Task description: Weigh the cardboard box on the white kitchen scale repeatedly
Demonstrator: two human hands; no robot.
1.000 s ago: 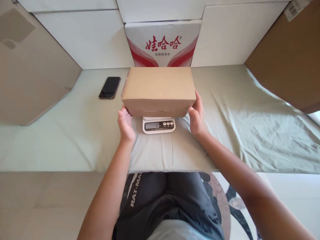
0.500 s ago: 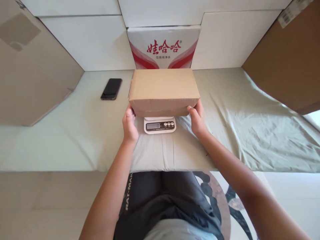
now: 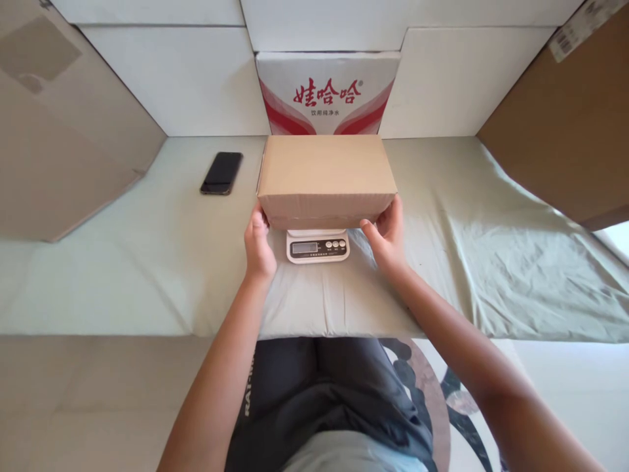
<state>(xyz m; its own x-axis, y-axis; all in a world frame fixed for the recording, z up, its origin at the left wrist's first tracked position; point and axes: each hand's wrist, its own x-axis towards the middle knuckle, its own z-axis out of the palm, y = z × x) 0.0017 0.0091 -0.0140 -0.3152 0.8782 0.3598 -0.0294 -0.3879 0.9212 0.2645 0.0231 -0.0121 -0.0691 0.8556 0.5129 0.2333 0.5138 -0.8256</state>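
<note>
We have both hands on the cardboard box [image 3: 326, 177], which sits on the small digital scale [image 3: 318, 246] near the middle of the bench [image 3: 122, 262]. Our left hand [image 3: 259, 242] cups its lower left corner and our right hand [image 3: 386, 235] its lower right, fingers loosely curled against the sides, likely to steady it over the platform and leave the display uncovered. A black phone [image 3: 221, 173] lies toward the far left edge, well apart.

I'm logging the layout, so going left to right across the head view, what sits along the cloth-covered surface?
Large tilted brown cardboard sheet → black smartphone → left hand → small white digital kitchen scale under the plain brown cardboard box → right hand → big brown carton.
</note>
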